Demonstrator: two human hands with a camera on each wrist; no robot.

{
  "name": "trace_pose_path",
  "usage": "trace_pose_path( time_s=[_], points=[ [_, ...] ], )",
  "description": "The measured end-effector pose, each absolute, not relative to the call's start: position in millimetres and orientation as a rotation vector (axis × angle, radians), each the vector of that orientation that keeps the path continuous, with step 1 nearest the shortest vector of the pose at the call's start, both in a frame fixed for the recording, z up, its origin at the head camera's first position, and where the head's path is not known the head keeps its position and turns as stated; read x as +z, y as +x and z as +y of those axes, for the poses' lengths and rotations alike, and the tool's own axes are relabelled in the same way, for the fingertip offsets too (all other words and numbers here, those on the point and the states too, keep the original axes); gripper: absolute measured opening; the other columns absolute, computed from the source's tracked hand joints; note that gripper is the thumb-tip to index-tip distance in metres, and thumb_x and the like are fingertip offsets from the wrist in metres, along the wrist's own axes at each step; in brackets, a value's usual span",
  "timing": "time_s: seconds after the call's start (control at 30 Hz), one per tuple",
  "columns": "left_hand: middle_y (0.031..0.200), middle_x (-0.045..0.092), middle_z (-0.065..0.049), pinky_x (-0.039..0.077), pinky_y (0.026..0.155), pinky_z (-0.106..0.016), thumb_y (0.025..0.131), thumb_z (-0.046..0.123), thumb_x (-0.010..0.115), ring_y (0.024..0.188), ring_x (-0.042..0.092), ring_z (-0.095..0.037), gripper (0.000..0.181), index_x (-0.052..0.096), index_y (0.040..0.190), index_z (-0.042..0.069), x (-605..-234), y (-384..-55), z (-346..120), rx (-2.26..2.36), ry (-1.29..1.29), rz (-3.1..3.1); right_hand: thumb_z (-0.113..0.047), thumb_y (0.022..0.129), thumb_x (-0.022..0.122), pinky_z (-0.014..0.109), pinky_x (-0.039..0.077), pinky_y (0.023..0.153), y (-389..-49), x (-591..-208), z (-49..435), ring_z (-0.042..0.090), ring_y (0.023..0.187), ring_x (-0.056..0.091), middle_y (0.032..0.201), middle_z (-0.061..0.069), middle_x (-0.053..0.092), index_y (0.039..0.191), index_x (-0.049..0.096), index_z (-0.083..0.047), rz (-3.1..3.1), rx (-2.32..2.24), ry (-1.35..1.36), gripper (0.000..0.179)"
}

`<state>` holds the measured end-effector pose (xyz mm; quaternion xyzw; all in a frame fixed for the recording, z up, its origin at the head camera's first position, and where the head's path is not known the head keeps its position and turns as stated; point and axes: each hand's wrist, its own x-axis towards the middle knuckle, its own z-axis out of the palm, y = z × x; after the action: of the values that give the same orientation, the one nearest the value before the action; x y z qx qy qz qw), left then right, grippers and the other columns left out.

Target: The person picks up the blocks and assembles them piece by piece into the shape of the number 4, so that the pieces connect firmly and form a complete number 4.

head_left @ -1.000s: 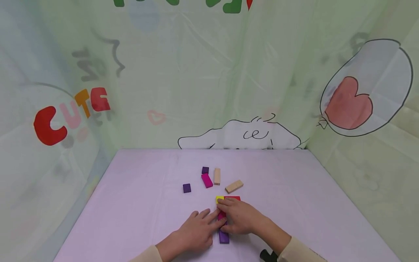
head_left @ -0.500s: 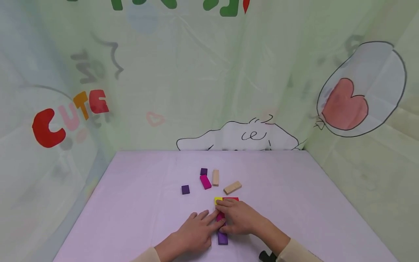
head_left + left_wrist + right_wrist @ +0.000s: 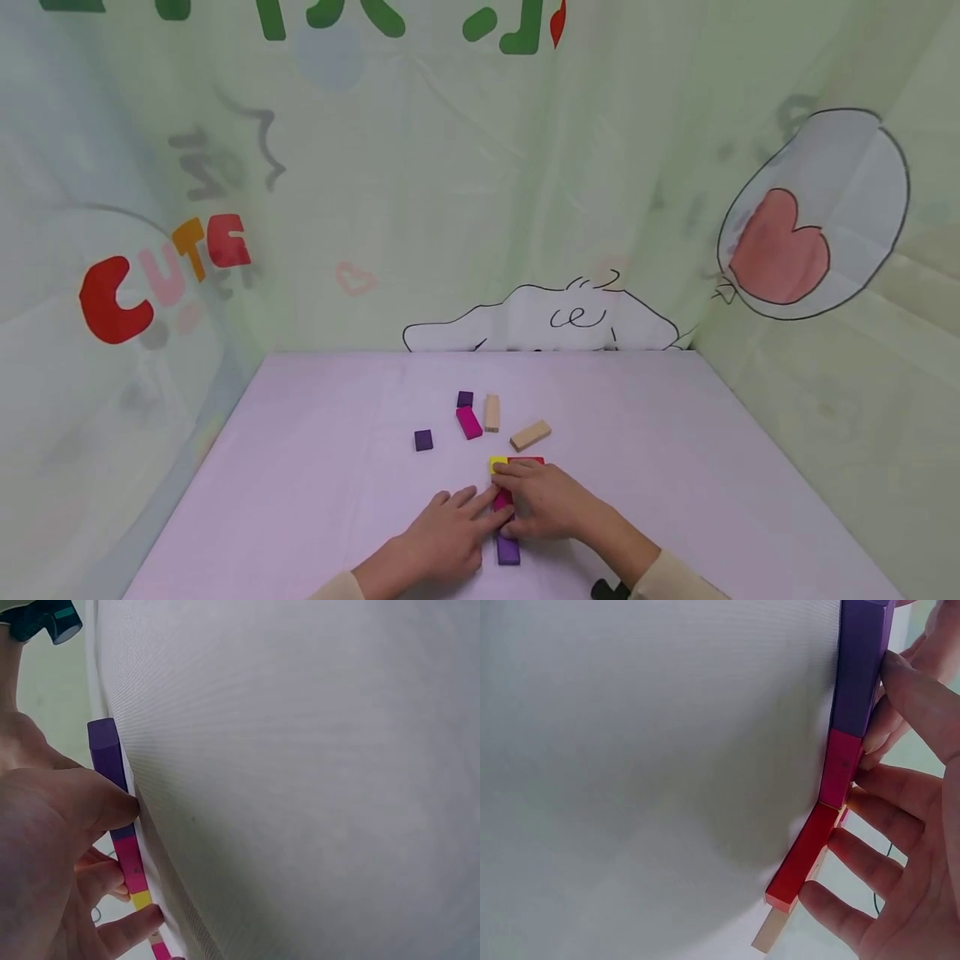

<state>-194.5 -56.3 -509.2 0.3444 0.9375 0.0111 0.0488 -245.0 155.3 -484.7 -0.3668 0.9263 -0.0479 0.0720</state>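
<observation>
A line of small wooden blocks lies under my two hands in the head view: a purple block (image 3: 507,550) nearest me, then a magenta block (image 3: 502,499), with a yellow block (image 3: 497,463) at the far end. A red block (image 3: 529,460) extends rightward from the yellow one. My left hand (image 3: 450,533) is spread at the left side, two fingertips reaching onto the magenta block. From the right, my right hand (image 3: 551,502) lays its fingers along the row, hiding part of it. In the right wrist view its thumb touches the purple block (image 3: 861,667) and a fingertip meets the red block (image 3: 804,855).
Beyond the row lie two dark purple cubes (image 3: 423,440), a loose magenta block (image 3: 469,422) and two plain wooden blocks (image 3: 530,435). A black device (image 3: 609,590) sits at the right wrist. Printed cloth walls (image 3: 450,167) surround the table (image 3: 337,450).
The head view has tilted slightly, so everything sits a little lower in it. Both hands keep their places on the row, and the blocks stay where they were.
</observation>
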Motion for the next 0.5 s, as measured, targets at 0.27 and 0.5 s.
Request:
trace_pose_path(
  time_s=[0.27, 0.5],
  points=[
    [0.167, 0.035, 0.008, 0.049, 0.107, -0.05, 0.098, 0.03, 0.057, 0.145, 0.048, -0.024, 0.063, 0.041, 0.158, 0.039, -514.5, -197.0, -61.2, 0.043, 1.088, 2.878, -0.052, 0.086, 0.078, 0.053, 0.05, 0.109, -244.6, -483.8, 153.5, 0.029, 0.14, 0.053, 0.151, 0.004, 0.058, 0.144, 0.061, -0.012, 2.779, -0.163, -1.106, 0.072],
    [0.168, 0.035, 0.006, 0.05, 0.108, -0.047, 0.098, 0.031, 0.061, 0.146, 0.047, -0.021, 0.061, 0.044, 0.157, 0.035, -516.9, -202.8, -71.2, 0.106, 1.055, 2.865, -0.053, 0.085, 0.079, 0.054, 0.05, 0.109, -242.5, -481.3, 153.2, 0.03, 0.141, 0.052, 0.152, 0.004, 0.058, 0.144, 0.062, -0.014, 2.771, -0.154, -1.065, 0.073]
  ],
)
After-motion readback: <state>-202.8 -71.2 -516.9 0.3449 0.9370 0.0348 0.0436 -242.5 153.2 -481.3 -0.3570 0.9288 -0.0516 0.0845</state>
